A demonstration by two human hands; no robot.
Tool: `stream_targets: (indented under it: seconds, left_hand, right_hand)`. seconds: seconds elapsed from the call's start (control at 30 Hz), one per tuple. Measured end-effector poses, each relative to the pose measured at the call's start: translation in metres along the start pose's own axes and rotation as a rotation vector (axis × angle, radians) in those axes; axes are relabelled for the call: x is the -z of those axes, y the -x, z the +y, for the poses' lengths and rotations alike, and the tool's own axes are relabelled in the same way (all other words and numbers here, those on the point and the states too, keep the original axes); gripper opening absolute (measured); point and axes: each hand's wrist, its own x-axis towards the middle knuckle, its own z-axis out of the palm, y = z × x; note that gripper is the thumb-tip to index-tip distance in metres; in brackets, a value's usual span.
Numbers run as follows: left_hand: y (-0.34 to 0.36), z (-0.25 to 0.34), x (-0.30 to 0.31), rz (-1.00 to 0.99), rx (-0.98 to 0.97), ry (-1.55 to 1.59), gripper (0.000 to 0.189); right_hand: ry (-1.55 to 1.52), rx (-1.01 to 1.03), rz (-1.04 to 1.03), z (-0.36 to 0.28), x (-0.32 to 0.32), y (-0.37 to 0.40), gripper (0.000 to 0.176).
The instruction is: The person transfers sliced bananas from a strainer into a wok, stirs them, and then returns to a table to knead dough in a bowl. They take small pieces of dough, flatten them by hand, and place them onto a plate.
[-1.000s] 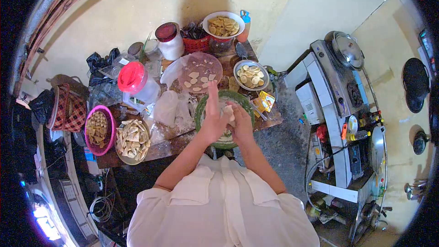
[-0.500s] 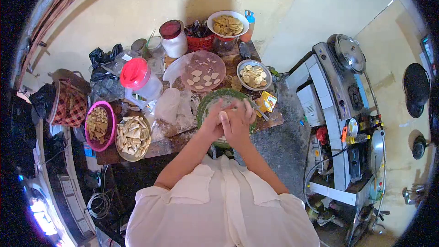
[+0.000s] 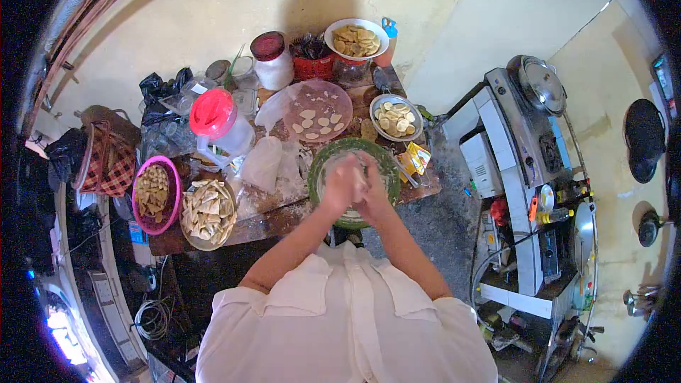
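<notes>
Fingers (image 3: pixel 352 168) of the left hand (image 3: pixel 339 186) and right hand (image 3: pixel 374 191) close tightly on a pale dough piece (image 3: pixel 360 172), mostly hidden, over the green bowl (image 3: pixel 386 159) at centre frame, probably so loose flour drops inside. A floured surface (image 3: pixel 280 216) carries folded pastries (image 3: pixel 207 213) at left and a red-lidded jug (image 3: pixel 213 117). A stove (image 3: pixel 532 128) stands at right.

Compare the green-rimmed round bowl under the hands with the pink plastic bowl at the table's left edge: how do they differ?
The green-rimmed round bowl sits below the left hand and right hand, which meet over it; the pink plastic bowl stands untouched off to the side. The green bowl looks floury white inside; the pink bowl holds brownish pieces. Both are open and rest on the wooden table.
</notes>
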Motion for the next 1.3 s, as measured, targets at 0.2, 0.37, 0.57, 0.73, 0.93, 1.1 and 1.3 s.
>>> stream_targets:
  seconds: [0.2,0.37,0.57,0.73,0.93,1.1,1.3]
  left_hand:
    - [0.015,0.064,-0.005,-0.107,-0.556,-1.059,0.043]
    - [0.02,0.072,0.006,0.091,-0.606,-0.826,0.049]
    - [0.025,0.052,0.032,-0.215,-0.575,-0.945,0.063]
    - [0.035,0.039,0.027,-0.059,-0.607,-0.791,0.063]
    - [0.037,0.02,0.051,0.061,-0.546,-0.648,0.057]
    - [0.037,0.028,0.061,0.031,-0.471,-0.687,0.054]
    - [0.028,0.034,0.058,-0.013,-0.482,-0.591,0.051]
  right_hand:
    - [-0.184,0.015,0.062,-0.007,0.002,-0.01,0.075]
    - [-0.197,-0.095,0.106,-0.015,0.009,-0.003,0.046]
    - [-0.114,-0.098,0.203,-0.011,0.0,-0.009,0.025]
    - [-0.042,-0.037,0.33,-0.018,-0.039,-0.015,0.02]
    - [0.155,-0.094,0.446,-0.007,-0.025,-0.023,0.016]
    - [0.301,-0.115,0.554,0.001,-0.023,-0.028,0.021]
    - [0.156,-0.032,0.527,0.016,-0.008,-0.032,0.022]
